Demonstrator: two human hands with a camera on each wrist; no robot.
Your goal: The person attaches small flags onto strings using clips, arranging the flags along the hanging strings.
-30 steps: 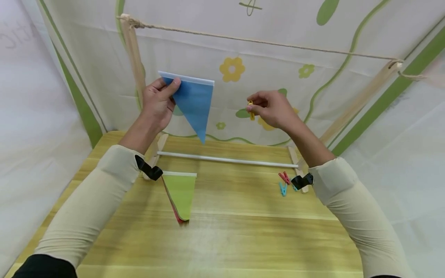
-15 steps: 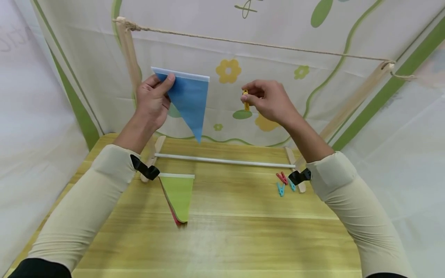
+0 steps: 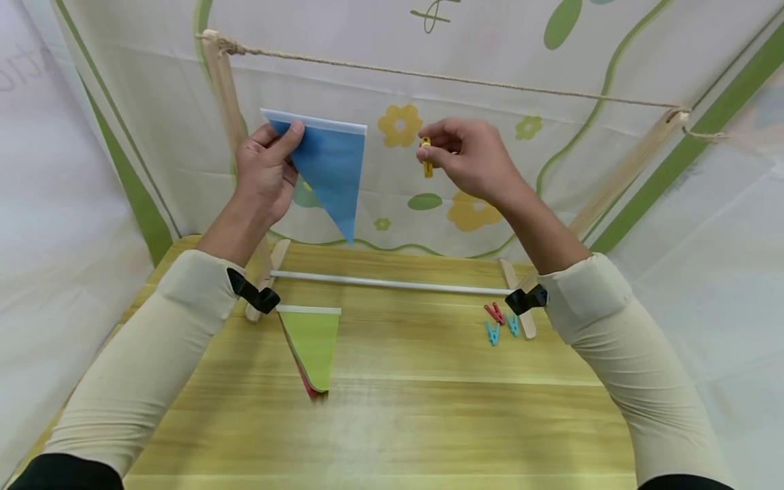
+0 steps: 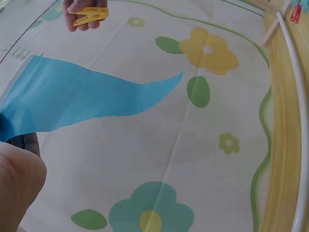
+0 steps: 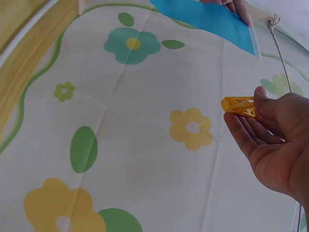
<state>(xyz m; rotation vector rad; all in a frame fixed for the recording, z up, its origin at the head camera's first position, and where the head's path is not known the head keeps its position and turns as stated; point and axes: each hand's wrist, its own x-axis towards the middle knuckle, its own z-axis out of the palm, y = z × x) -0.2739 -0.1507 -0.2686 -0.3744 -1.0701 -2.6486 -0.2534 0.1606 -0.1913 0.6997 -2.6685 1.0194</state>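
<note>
Below the rope (image 3: 392, 71), I have both hands raised and apart. My left hand (image 3: 267, 170) pinches the blue flag (image 3: 333, 167) near one top corner, thumb in front and fingers behind; I judge that this grip leaves most of the white edge bare and lets the point hang free. From the left wrist, the flag's tip curls, so it seems limp. My right hand (image 3: 474, 160) has thumb and fingers clamped on the yellow peg (image 5: 236, 104), one end jutting past the fingertips, probably for easy aiming.

On the table (image 3: 429, 422), the green flag (image 3: 315, 347) overlaps a red flag (image 3: 305, 378), their points towards me. A red peg (image 3: 493, 314) and two blue pegs (image 3: 493, 333) lie beside the stand's right foot (image 3: 528, 327), presumably for the right hand's convenience.
</note>
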